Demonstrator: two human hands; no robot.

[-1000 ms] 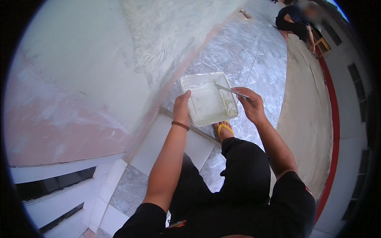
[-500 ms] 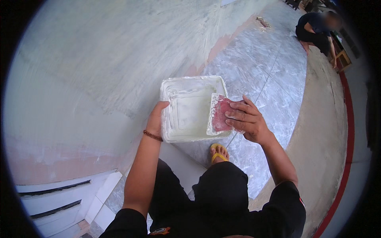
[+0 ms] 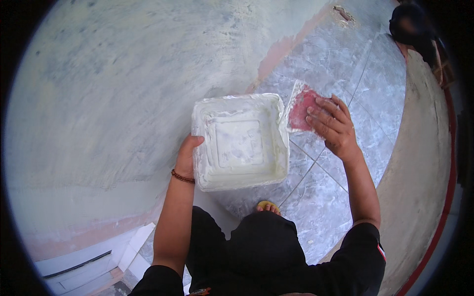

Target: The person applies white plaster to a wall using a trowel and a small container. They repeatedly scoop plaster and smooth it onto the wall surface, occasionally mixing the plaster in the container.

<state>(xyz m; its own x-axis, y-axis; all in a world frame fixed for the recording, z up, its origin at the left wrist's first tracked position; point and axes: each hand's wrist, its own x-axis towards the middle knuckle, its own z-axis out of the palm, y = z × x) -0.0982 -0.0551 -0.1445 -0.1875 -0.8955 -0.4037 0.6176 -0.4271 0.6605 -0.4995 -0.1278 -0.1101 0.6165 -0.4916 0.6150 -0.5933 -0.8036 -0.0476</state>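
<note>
My left hand [image 3: 189,157] grips the left side of a square white plastic tub [image 3: 196,170], its thumb over the rim and the other fingers hidden below. White putty coats the tub's inner walls and floor. In my right hand [image 3: 335,123] is a flat red putty spreader [image 3: 301,109], pinched with the fingers across its face. White paste lines the spreader's left edge, which is by the tub's upper right rim; whether the two touch I cannot tell.
On the left rises a wall [image 3: 108,98] with patchy pale coating and bare pinkish strips low down. Grey marbled tiles [image 3: 321,207] cover the floor, with a concrete strip [image 3: 414,163] at right. Another person [image 3: 410,24] is at the far right. White slatted panel [image 3: 79,266] stands lower left.
The spreader has moved from over the tub's inside to beyond its right rim, up and to the right. The tub's inner floor shows more fully. The view has shifted a little.
</note>
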